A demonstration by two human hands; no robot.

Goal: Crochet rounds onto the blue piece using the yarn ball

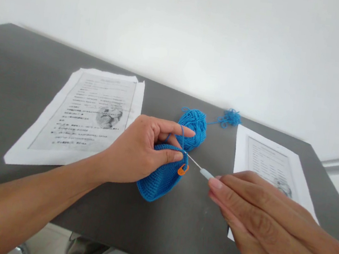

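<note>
In the head view, the left hand [144,150] pinches the blue crochet [160,182] at the frame's centre while the right hand [266,214], lower right, grips the hook [206,173], its tip at the edge; even tension on the raised yarn [183,134] and a hook clear of the orange marker [182,170] should keep stitches neat. The dark grey worktop [157,234] bears printed sheets [86,132] left and right, below a white wall [171,26].

A crocheted piece [162,180] is being pinched by the left hand [140,152]. Behind this grip, a yarn ball [194,123] and, farther right, a tangle [231,117] are being borne by the table [199,228]; left of it, a sheet [79,118]. Right of it, a hook [205,173] is being held by the right hand [266,216], by which a second sheet [261,156] is being partly covered.
</note>
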